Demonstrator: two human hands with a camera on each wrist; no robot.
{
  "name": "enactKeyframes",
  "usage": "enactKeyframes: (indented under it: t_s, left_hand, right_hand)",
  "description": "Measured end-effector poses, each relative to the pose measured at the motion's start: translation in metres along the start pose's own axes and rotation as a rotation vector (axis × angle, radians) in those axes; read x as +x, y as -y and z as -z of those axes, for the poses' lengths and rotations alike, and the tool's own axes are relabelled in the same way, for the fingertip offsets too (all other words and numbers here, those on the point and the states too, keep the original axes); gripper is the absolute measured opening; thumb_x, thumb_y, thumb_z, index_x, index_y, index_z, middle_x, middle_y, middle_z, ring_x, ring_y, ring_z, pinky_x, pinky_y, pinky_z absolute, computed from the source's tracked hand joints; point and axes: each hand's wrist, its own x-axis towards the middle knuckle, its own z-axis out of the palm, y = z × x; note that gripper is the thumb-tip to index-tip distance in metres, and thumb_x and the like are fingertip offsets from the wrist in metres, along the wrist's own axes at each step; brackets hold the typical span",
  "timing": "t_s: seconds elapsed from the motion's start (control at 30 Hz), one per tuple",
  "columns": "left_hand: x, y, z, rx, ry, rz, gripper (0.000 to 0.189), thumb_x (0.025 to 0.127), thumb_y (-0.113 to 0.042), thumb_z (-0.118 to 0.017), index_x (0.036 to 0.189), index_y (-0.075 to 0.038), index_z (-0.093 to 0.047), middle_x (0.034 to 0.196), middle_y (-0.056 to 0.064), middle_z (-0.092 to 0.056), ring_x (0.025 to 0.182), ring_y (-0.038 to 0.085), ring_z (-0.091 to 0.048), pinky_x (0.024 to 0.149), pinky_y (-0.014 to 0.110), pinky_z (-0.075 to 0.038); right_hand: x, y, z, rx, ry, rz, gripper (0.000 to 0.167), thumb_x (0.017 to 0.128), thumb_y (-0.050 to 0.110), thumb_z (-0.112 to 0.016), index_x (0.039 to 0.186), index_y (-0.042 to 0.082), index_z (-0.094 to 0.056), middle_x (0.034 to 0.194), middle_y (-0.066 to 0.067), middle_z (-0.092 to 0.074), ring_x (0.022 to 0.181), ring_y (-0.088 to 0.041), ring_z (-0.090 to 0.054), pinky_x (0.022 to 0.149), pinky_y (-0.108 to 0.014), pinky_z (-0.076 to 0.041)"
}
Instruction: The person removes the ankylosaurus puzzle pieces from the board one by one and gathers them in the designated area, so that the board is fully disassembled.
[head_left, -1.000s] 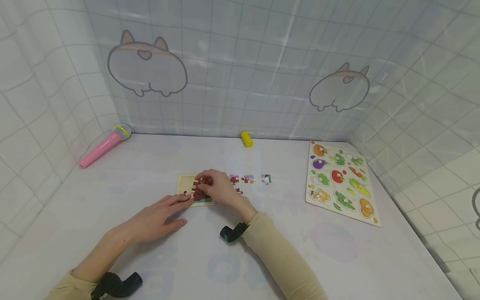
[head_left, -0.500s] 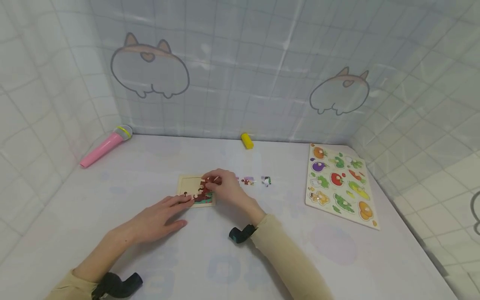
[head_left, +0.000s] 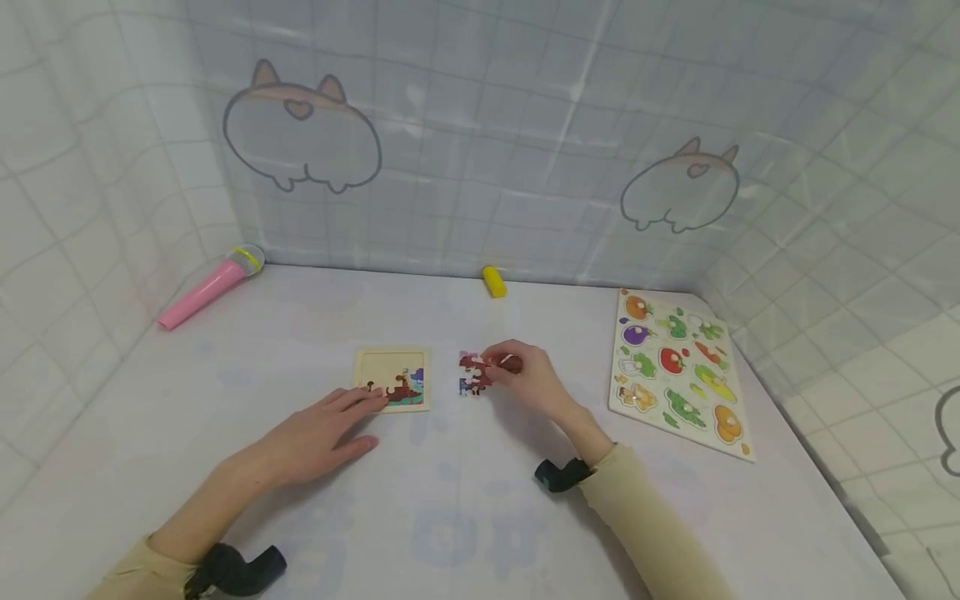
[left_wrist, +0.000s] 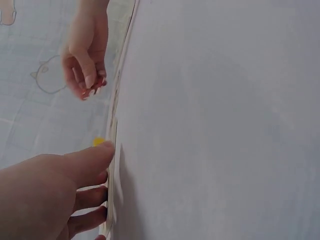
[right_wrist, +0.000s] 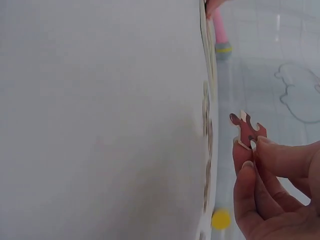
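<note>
A small wooden jigsaw tray [head_left: 375, 367] lies on the table, with brown, green and purple pieces fitted along its lower and right side. My left hand [head_left: 315, 437] rests its extended fingertips on the tray's lower left, hiding that corner. Between thumb and fingers, my right hand [head_left: 536, 383] pinches a brown puzzle piece [right_wrist: 246, 131], raised off the table in the right wrist view. That hand is over the loose puzzle pieces [head_left: 468, 362] to the right of the tray and covers some of them.
A vegetable peg board [head_left: 678, 371] lies at the right. At the back sits a yellow block [head_left: 493, 282]. A pink toy microphone [head_left: 206, 296] lies back left. Tiled-pattern sheeting [head_left: 495, 150] walls in the table's back and sides.
My right hand has moved right, from over the tray to the loose pieces, carrying the brown puzzle piece and uncovering the tray's right part. The left hand stays in place.
</note>
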Motion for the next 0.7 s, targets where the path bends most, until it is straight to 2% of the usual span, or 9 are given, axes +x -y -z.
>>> enactKeyframes:
  t_s: [0.2,0.33,0.5,0.7]
  left_hand:
    - [0.0,-0.007,-0.002,0.022,-0.005,0.009,0.057,0.102,-0.047,-0.052,0.152,-0.021,-0.044,0.151,0.011,-0.045,0.14,0.036,-0.039,0.108,0.055,-0.042]
    - [-0.001,-0.008,-0.004,0.048,-0.022,-0.019,0.056,0.102,-0.043,-0.054,0.152,-0.018,-0.045,0.149,0.012,-0.045,0.138,0.035,-0.04,0.106,0.053,-0.045]
    - [0.0,-0.009,-0.007,0.069,-0.045,-0.055,0.058,0.101,-0.04,-0.057,0.151,-0.012,-0.046,0.152,0.009,-0.041,0.142,0.035,-0.037,0.109,0.051,-0.043]
    - [0.002,-0.011,-0.006,0.049,0.001,-0.022,0.063,0.101,-0.045,-0.055,0.154,-0.012,-0.041,0.159,0.006,-0.037,0.146,0.034,-0.035,0.111,0.053,-0.041]
  right_hand:
    - [-0.015,-0.014,0.021,-0.008,-0.032,-0.053,0.026,0.094,0.009,-0.07,0.119,0.01,-0.069,0.103,-0.005,-0.068,0.089,-0.018,-0.067,0.08,-0.027,-0.056]
    - [-0.018,-0.019,0.021,0.003,-0.035,-0.071,0.023,0.094,0.011,-0.07,0.117,0.011,-0.069,0.101,-0.004,-0.067,0.087,-0.017,-0.065,0.077,-0.026,-0.054]
    - [-0.018,-0.022,0.016,0.0,-0.001,-0.062,0.018,0.094,0.012,-0.07,0.112,0.012,-0.071,0.102,0.001,-0.072,0.087,-0.016,-0.065,0.08,-0.025,-0.053]
    - [-0.018,-0.026,0.012,-0.049,-0.02,-0.021,0.021,0.092,0.012,-0.072,0.113,0.012,-0.07,0.101,0.002,-0.07,0.087,-0.015,-0.06,0.077,-0.026,-0.05]
